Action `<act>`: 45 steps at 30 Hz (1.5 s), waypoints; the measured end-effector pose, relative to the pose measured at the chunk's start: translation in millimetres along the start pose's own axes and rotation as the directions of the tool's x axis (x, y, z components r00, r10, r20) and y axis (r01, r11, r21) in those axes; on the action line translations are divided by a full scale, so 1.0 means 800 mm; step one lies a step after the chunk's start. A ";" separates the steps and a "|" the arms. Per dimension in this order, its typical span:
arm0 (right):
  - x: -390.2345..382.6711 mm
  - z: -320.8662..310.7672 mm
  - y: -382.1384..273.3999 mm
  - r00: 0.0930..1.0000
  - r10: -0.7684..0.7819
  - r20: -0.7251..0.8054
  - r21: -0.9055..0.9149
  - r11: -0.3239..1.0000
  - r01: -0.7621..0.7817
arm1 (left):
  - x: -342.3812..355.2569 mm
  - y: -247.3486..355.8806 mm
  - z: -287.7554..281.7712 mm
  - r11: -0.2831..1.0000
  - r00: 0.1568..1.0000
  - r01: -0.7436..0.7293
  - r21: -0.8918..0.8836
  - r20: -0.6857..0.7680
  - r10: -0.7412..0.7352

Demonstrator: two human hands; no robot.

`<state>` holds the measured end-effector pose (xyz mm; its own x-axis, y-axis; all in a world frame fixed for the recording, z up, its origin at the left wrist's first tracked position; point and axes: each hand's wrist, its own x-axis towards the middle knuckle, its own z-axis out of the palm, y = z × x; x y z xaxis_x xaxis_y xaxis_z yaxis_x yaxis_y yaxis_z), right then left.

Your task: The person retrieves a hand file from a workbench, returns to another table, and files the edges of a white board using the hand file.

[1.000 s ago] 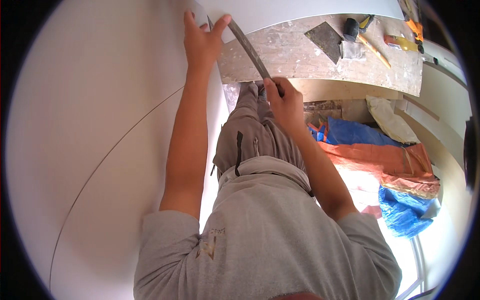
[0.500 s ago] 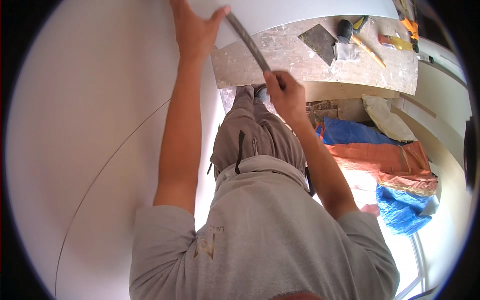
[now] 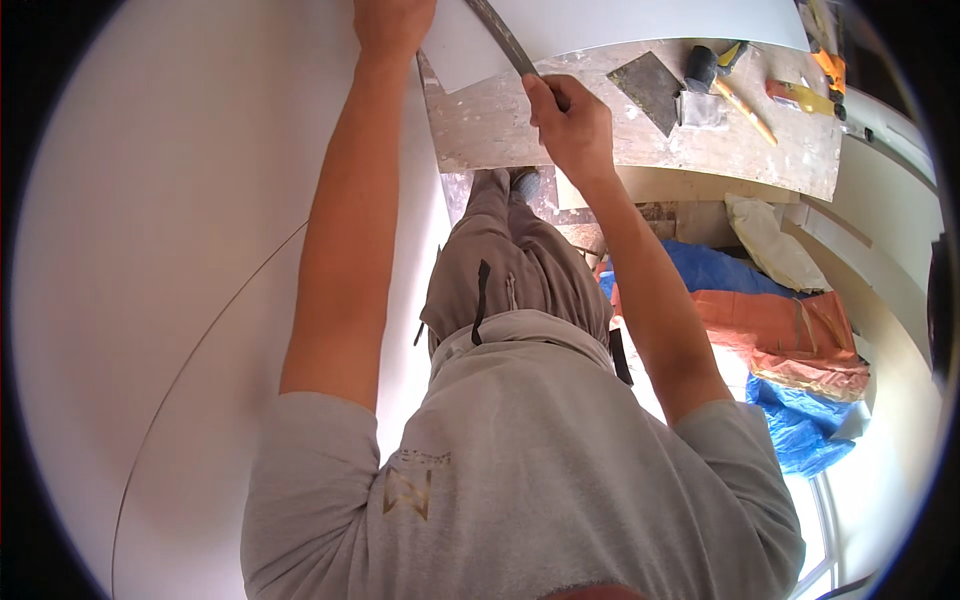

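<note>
My right hand (image 3: 575, 125) is closed round the lower end of a long, narrow, dark-grey flat bar (image 3: 503, 38) with a worn, speckled surface. The bar slants up and to the left over a white sheet (image 3: 600, 18) and passes out of the picture at the top. My left hand (image 3: 393, 22) reaches to the upper edge beside the white wall, close to the sheet's left side. Its fingers are cut off by the edge, so their hold is hidden. Beneath the sheet is a paint-spattered board (image 3: 540, 130).
On the board lie a dark square plate (image 3: 648, 92), a black-headed tool with a yellow handle (image 3: 745, 110) and a yellow-and-red tool (image 3: 800, 98). Blue and orange sacks (image 3: 780, 325) lie on the floor at right, beside a cream bag (image 3: 775, 240). A white wall (image 3: 180, 200) stands at left.
Both hands have moved up, away from my body, and the bar has gone up with my right hand. My left fingers have slipped out of view.
</note>
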<state>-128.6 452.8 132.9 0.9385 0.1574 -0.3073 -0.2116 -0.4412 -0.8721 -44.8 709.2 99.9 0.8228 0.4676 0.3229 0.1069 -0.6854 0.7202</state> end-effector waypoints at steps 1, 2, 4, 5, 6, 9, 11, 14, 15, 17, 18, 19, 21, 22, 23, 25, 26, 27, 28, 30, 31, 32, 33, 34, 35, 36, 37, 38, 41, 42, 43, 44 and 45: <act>0.000 0.002 -0.005 1.000 -0.010 0.003 0.006 1.000 0.010 | 0.012 -0.006 -0.003 0.998 1.000 -0.012 0.065 -0.011 0.013; -0.001 0.004 -0.009 1.000 -0.005 0.004 0.005 1.000 0.005 | 0.018 -0.013 -0.006 0.991 0.999 -0.023 0.130 -0.020 0.026; -0.014 -0.011 0.004 0.998 0.059 -0.012 -0.042 0.997 -0.060 | -0.003 0.006 -0.004 0.991 0.998 -0.062 0.116 0.016 0.061; -0.032 -0.016 0.009 0.998 0.061 -0.018 -0.045 0.997 -0.061 | -0.019 0.015 -0.013 0.987 0.994 -0.101 0.125 0.047 0.096; -0.055 -0.018 0.014 0.994 0.108 -0.003 -0.043 0.993 -0.108 | -0.039 0.026 -0.030 0.983 0.991 -0.115 0.141 0.084 0.104; -0.119 -0.037 0.043 0.985 0.170 0.034 -0.059 0.984 -0.168 | -0.101 0.045 -0.047 0.969 0.979 -0.151 0.194 0.169 0.118; -0.136 -0.042 0.058 0.991 0.132 0.013 -0.014 0.991 -0.131 | -0.115 0.052 -0.041 0.957 0.968 -0.171 0.235 0.223 0.119; -0.130 -0.039 0.057 0.983 0.184 0.017 0.009 0.983 -0.184 | -0.110 0.053 -0.035 0.956 0.959 -0.208 0.208 0.236 0.157; -0.110 -0.036 0.050 0.991 0.130 -0.013 -0.013 0.991 -0.130 | -0.094 0.052 -0.027 0.922 0.956 -0.225 0.315 0.252 0.148; -0.069 -0.031 0.036 0.996 0.073 -0.043 -0.038 0.996 -0.075 | -0.055 0.054 -0.012 0.876 0.954 -0.244 0.415 0.266 0.140; -0.047 -0.028 0.029 0.997 0.054 -0.058 -0.038 0.998 -0.056 | -0.032 0.054 -0.006 0.870 0.956 -0.263 0.416 0.231 0.178; -0.029 -0.026 0.023 0.997 0.032 -0.072 -0.037 0.999 -0.035 | -0.012 0.053 0.001 0.863 0.957 -0.281 0.419 0.194 0.217; -0.003 -0.025 0.016 0.996 0.031 -0.078 -0.023 0.999 -0.033 | 0.016 0.043 0.022 0.859 0.950 -0.304 0.411 0.191 0.245; 0.005 -0.025 0.011 0.996 0.030 -0.083 -0.008 0.999 -0.031 | 0.026 0.043 0.025 0.854 0.944 -0.328 0.403 0.187 0.273; 0.009 -0.026 0.008 0.996 0.026 -0.082 -0.006 1.000 -0.026 | 0.031 0.041 0.026 0.852 0.944 -0.328 0.407 0.184 0.275; 0.015 -0.033 0.003 0.997 0.048 -0.062 -0.009 0.999 -0.049 | 0.039 0.047 0.025 0.887 0.960 -0.256 0.385 0.208 0.187; 0.005 -0.035 0.005 0.996 0.073 -0.045 0.017 0.997 -0.072 | 0.035 0.048 0.021 0.886 0.960 -0.256 0.386 0.206 0.188; -0.010 -0.042 0.012 0.996 0.073 -0.049 0.012 0.997 -0.072 | 0.022 0.057 0.012 0.892 0.953 -0.272 0.361 0.234 0.195; -0.029 -0.046 0.021 0.994 0.092 -0.050 -0.006 0.996 -0.092 | 0.007 0.066 -0.001 0.895 0.944 -0.285 0.342 0.261 0.201; -0.071 -0.063 0.035 0.986 0.165 -0.019 -0.013 0.986 -0.165 | -0.033 0.081 -0.017 0.901 0.932 -0.287 0.326 0.313 0.184; -0.091 -0.071 0.042 0.976 0.215 0.018 0.001 0.977 -0.216 | -0.051 0.085 -0.023 0.903 0.917 -0.291 0.315 0.362 0.169; -0.110 -0.075 0.055 0.976 0.218 0.019 -0.004 0.976 -0.218 | -0.070 0.086 -0.023 0.906 0.917 -0.287 0.312 0.363 0.166; -0.124 -0.076 0.060 0.976 0.217 0.013 0.005 0.976 -0.217 | -0.087 0.087 -0.026 0.913 0.908 -0.281 0.295 0.390 0.153; -0.130 -0.076 0.066 0.976 0.216 0.008 0.014 0.976 -0.217 | -0.094 0.087 -0.026 0.920 0.898 -0.275 0.278 0.417 0.142; -0.128 -0.076 0.073 0.976 0.218 0.010 0.011 0.976 -0.218 | -0.095 0.085 -0.023 0.922 0.898 -0.271 0.278 0.417 0.139; -0.121 -0.074 0.070 0.983 0.185 -0.002 0.001 0.983 -0.185 | -0.092 0.087 -0.022 0.921 0.903 -0.279 0.273 0.400 0.156; -0.112 -0.072 0.067 0.989 0.150 -0.013 -0.012 0.989 -0.150 | -0.088 0.091 -0.021 0.920 0.908 -0.287 0.266 0.381 0.174; -0.094 -0.068 0.068 0.985 0.170 -0.013 -0.022 0.985 -0.171 | -0.076 0.088 -0.014 0.922 0.908 -0.285 0.261 0.380 0.173; -0.024 -0.047 0.040 0.997 0.042 -0.061 -0.037 0.998 -0.045 | -0.010 0.063 0.008 0.874 0.921 -0.345 0.342 0.301 0.246; -0.003 -0.042 0.032 0.997 0.024 -0.077 -0.032 0.999 -0.026 | 0.011 0.062 0.014 0.868 0.927 -0.343 0.360 0.280 0.250; 0.013 -0.040 0.024 0.997 0.023 -0.079 -0.034 0.999 -0.026 | 0.031 0.065 0.016 0.869 0.927 -0.342 0.358 0.278 0.251; 0.028 -0.040 0.015 0.997 0.037 -0.061 -0.007 0.999 -0.037 | 0.049 0.070 0.016 0.877 0.930 -0.321 0.357 0.296 0.220; 0.037 -0.039 0.005 0.998 0.047 -0.041 0.023 0.999 -0.046 | 0.063 0.068 0.017 0.883 0.932 -0.300 0.361 0.311 0.189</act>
<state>-92.6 428.0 132.4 0.9379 0.1006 -0.3320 -0.2607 -0.4271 -0.8658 10.2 687.7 147.1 0.9601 0.1326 0.2464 0.0492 -0.9469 0.3179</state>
